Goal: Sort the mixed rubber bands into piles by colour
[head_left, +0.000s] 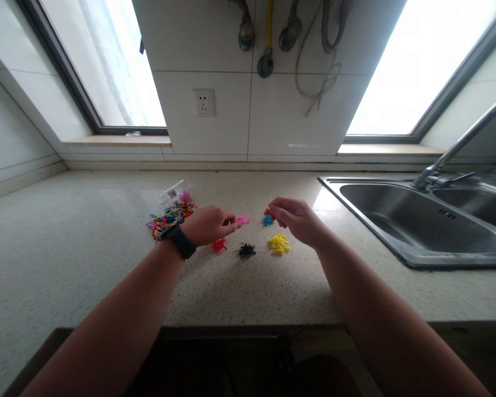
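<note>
Counter (248,292) of colour piles, and your right hand (295,218) is the one by the yellow

Your left hand (210,225) has its fingers bunched beside the pink pile (240,219), can't tell if they're gripping anything; the mixed pile (169,219) is off by that wrist. Yellow pile (279,243) sits just your side of the right hand, which looks to be pinching a tiny yellow piece (268,209), left and beyond that pile, too small to read its long axis.
</note>
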`<state>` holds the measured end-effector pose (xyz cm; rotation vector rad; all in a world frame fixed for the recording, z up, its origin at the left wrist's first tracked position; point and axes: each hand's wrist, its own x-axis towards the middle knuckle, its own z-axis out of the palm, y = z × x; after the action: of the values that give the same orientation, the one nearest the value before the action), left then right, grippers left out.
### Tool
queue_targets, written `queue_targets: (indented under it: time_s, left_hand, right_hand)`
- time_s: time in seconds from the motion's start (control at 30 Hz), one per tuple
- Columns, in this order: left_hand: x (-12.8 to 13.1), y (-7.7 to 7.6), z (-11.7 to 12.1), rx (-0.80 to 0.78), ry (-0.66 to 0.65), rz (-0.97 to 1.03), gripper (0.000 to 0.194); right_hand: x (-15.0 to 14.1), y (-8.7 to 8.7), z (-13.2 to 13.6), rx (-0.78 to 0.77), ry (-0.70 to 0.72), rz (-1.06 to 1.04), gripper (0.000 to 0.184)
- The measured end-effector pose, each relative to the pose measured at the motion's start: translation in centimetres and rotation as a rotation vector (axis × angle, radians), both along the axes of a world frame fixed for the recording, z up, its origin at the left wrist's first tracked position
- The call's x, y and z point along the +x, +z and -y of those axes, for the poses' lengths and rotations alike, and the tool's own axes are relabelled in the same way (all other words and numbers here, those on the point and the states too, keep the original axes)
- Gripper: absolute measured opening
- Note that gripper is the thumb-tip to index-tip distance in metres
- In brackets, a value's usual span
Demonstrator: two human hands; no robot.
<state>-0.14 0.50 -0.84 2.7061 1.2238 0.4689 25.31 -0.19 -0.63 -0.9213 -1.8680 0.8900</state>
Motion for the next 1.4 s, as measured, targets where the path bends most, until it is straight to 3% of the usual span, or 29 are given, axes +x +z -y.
queue_targets:
  time_s: [1.4]
  left_hand:
    - [0.09,0.18,0.19,-0.003,0.012,-0.002,0.041]
  right_hand:
    - [-0.06,0.74,0.58,0.001,0.061,-0.005,0.021]
